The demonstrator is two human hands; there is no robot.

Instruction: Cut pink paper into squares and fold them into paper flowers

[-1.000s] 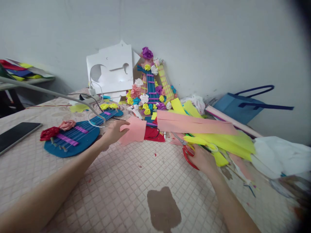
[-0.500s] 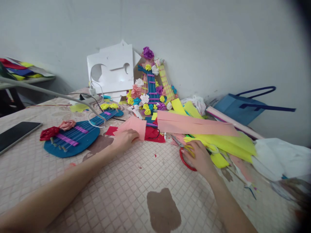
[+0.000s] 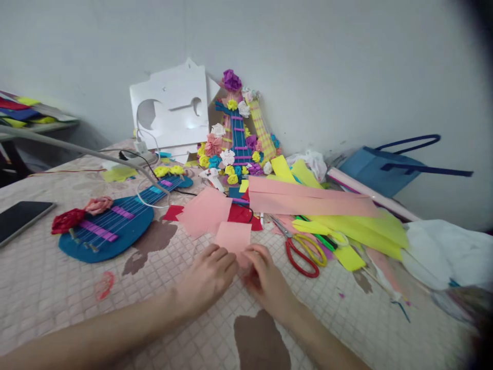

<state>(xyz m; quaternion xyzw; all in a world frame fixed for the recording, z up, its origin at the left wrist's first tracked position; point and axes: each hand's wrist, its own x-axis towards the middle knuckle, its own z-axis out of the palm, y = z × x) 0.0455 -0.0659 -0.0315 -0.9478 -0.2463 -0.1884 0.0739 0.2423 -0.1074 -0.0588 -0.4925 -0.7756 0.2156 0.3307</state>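
Observation:
Between my hands is a small square of pink crepe paper [image 3: 233, 235], gripped at its near edge. My left hand [image 3: 213, 272] is closed on the left side of that edge, and my right hand [image 3: 265, 277] pinches the right side. Just beyond it, several cut pink paper pieces [image 3: 206, 209] lie in a pile beside red paper scraps [image 3: 239, 215]. To the right of my right hand, scissors [image 3: 304, 254] with one red and one yellow handle rest on the table, untouched.
A blue paper guitar [image 3: 111, 223] with paper roses lies left, near a phone [image 3: 25, 221]. Long pink strips [image 3: 308, 198] and yellow paper [image 3: 358, 228] are at right. Behind stand flower-covered guitars [image 3: 239, 136], a white board [image 3: 169, 110] and a glue gun [image 3: 212, 178]. A cable crosses the left side.
My right hand has let go of the scissors and moved left. My left hand has drawn a pink square off the pile towards me, and both hands now meet on it.

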